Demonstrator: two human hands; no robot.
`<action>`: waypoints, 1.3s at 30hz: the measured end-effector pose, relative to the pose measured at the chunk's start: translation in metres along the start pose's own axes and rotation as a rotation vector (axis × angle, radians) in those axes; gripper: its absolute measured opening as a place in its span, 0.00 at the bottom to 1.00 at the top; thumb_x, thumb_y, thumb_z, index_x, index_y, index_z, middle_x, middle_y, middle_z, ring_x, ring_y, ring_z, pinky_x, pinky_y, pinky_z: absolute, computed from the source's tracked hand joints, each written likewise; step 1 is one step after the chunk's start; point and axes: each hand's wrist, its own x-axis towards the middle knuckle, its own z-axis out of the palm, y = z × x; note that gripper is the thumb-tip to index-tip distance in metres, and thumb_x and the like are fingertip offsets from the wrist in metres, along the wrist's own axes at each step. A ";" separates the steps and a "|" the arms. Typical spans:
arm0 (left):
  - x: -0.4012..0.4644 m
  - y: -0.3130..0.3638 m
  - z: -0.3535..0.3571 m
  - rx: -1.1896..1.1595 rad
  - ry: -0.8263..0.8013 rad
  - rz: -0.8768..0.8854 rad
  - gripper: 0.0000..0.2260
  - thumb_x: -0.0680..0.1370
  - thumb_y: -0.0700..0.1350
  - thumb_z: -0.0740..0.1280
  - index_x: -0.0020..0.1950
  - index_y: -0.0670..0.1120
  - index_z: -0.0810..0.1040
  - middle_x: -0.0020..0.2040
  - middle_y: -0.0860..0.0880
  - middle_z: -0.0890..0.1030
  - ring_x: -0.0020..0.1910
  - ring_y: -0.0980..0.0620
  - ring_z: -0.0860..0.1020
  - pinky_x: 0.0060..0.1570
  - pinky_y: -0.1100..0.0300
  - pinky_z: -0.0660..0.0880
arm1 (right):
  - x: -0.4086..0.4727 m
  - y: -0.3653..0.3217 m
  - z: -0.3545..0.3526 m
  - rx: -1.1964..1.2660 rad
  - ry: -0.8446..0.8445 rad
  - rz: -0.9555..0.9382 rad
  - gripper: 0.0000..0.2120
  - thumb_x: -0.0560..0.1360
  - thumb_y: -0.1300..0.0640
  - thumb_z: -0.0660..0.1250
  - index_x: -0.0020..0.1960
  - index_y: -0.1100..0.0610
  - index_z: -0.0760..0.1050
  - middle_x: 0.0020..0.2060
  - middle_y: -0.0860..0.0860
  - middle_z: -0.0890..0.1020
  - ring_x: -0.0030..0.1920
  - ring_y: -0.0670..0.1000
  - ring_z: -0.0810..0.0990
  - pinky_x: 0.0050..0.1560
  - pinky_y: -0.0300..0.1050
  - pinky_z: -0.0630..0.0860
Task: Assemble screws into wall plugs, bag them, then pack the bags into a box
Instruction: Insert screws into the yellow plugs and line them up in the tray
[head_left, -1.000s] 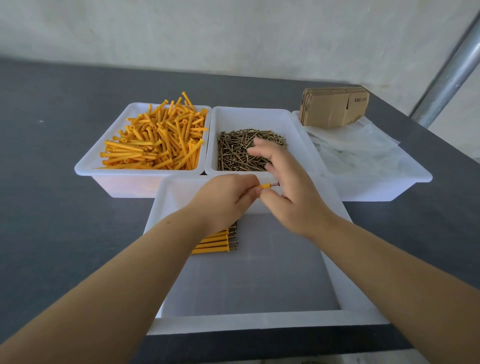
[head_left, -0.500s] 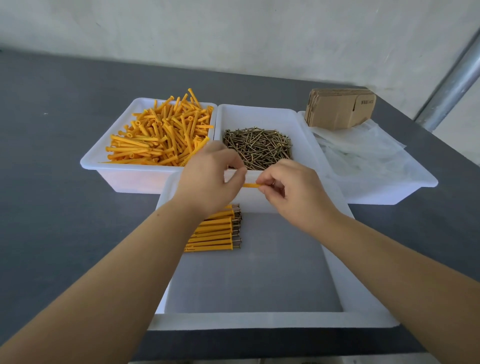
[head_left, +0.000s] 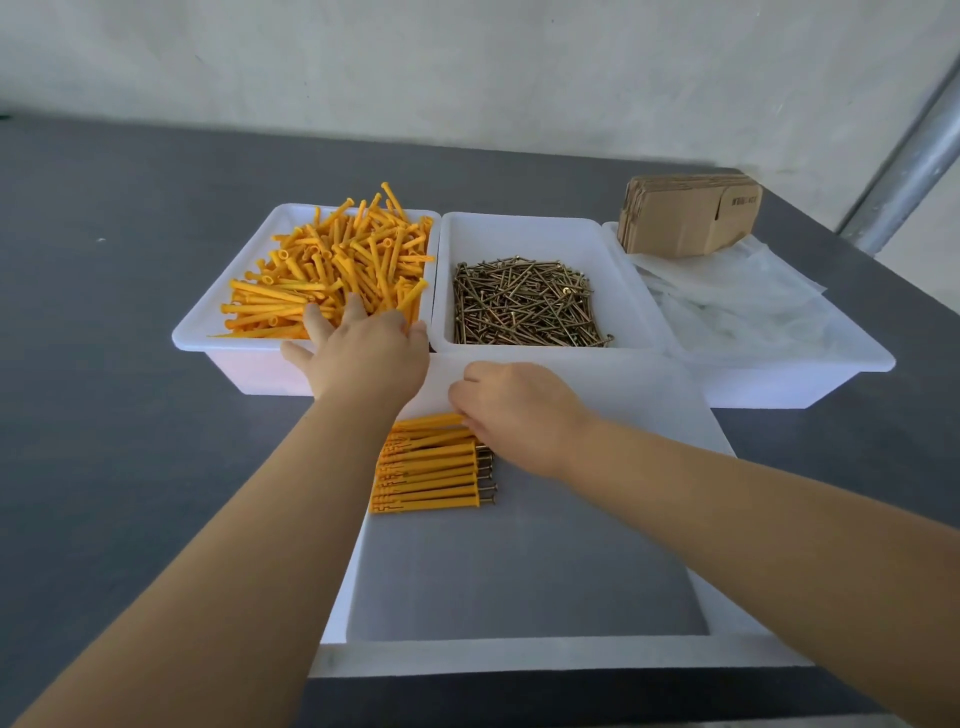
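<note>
Assembly was judged to be at an early stage. A short row of finished plugs with screws had been laid in the near tray, and one more was being set at its far end by the right hand, fingers curled on it. The left hand was spread with relaxed fingers over the loose wall plugs in the left tray, nothing yet gripped. The screws were heaped in the middle tray. The plastic bags and flat cardboard boxes lay untouched, so bagging and packing were left.
</note>
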 end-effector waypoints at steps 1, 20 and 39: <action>0.002 0.000 0.000 -0.003 -0.009 -0.017 0.21 0.82 0.60 0.48 0.69 0.58 0.73 0.80 0.47 0.54 0.77 0.35 0.47 0.70 0.30 0.46 | -0.002 0.001 -0.003 0.004 0.043 -0.023 0.09 0.81 0.54 0.59 0.55 0.57 0.75 0.50 0.53 0.76 0.48 0.58 0.78 0.42 0.54 0.75; 0.010 -0.001 0.007 0.046 -0.008 0.101 0.23 0.83 0.59 0.46 0.39 0.51 0.74 0.41 0.51 0.75 0.60 0.43 0.73 0.70 0.30 0.46 | 0.033 0.099 -0.037 0.245 -0.431 0.605 0.16 0.78 0.62 0.66 0.65 0.55 0.79 0.64 0.52 0.78 0.62 0.55 0.77 0.57 0.43 0.74; -0.014 0.012 0.001 -0.663 0.188 0.566 0.27 0.79 0.39 0.68 0.76 0.49 0.63 0.51 0.52 0.82 0.37 0.59 0.83 0.45 0.57 0.80 | -0.037 0.074 -0.057 1.161 0.196 0.756 0.09 0.84 0.59 0.53 0.52 0.52 0.72 0.36 0.52 0.86 0.39 0.48 0.86 0.44 0.47 0.76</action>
